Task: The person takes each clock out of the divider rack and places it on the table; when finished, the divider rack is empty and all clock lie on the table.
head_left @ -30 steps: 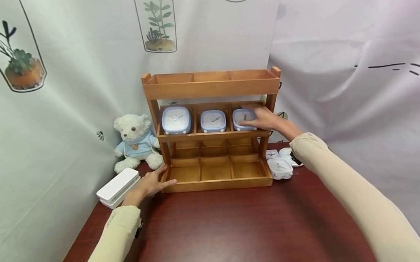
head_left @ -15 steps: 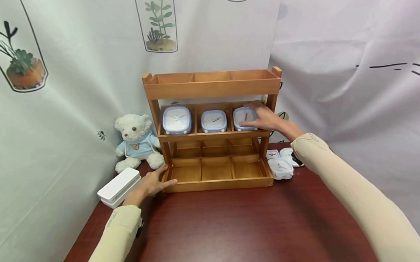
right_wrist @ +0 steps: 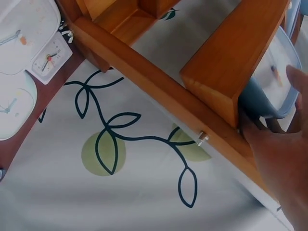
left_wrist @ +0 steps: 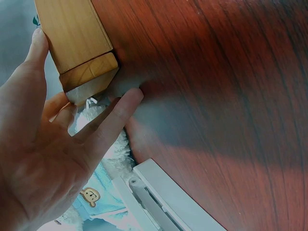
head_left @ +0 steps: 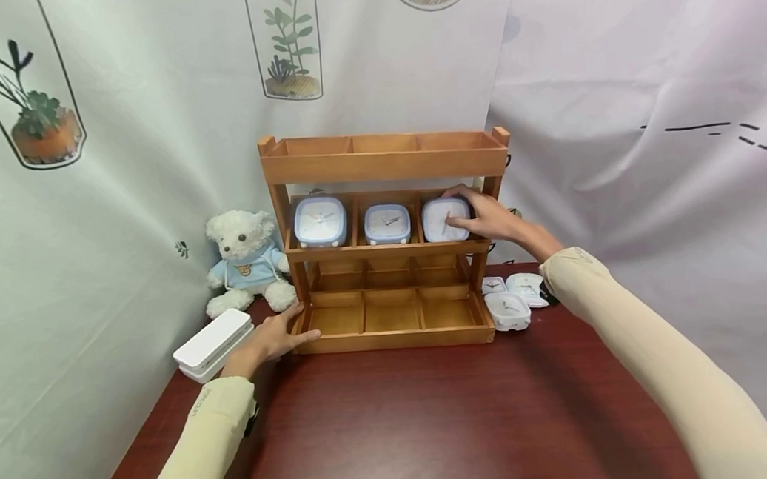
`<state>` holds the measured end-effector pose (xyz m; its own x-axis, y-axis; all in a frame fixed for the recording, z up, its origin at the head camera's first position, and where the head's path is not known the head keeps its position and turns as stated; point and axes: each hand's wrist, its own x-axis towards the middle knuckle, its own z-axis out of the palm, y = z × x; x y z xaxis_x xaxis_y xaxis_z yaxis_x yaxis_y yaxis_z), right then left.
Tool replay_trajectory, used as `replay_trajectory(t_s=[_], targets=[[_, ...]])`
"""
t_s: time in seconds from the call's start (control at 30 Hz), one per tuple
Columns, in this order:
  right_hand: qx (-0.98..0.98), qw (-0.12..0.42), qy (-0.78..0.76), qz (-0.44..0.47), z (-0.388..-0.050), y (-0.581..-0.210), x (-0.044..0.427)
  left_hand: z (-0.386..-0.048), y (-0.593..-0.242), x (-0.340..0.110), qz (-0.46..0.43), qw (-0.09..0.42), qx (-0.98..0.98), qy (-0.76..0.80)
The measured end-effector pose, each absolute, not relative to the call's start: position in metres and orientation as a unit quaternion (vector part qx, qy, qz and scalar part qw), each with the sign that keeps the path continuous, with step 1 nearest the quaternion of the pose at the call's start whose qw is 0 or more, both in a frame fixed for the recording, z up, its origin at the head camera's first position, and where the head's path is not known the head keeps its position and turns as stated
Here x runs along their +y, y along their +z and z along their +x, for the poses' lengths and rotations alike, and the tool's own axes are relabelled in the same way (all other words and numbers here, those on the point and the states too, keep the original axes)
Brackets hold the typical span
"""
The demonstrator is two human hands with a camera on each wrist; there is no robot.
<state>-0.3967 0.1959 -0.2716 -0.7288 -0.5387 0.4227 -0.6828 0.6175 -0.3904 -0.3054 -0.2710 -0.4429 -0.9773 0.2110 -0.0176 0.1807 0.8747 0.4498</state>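
indeed, a blue-rimmed clock [head_left: 436, 221] sits between right thumb [head_left: 461, 223] and fingers [head_left: 465, 191].

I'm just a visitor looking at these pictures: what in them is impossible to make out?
- Head view: part of the face of the rightmost shelf clock, covered by the right hand.
- Head view: the numerals on the middle shelf clock, too small to read.
- Left wrist view: some fingertips of the left hand, hidden behind the end of the wooden shelf.
- Left wrist view: the rest of the white case, cut off by the bottom edge.
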Motion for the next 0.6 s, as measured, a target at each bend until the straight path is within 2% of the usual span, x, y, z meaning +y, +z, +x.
replay_trajectory(t_s=[0.17,0.6], targets=[[-0.87,0.152,0.296,0.365,-0.393,-0.275,0.203,-0.306,-0.443,-0.271,0.101,0.035,0.968,0.225],[-0.812,0.251,0.309,0.426,-0.382,-0.275,0.209,-0.305,-0.442,-0.271,0.104,0.033,0.968,0.224]])
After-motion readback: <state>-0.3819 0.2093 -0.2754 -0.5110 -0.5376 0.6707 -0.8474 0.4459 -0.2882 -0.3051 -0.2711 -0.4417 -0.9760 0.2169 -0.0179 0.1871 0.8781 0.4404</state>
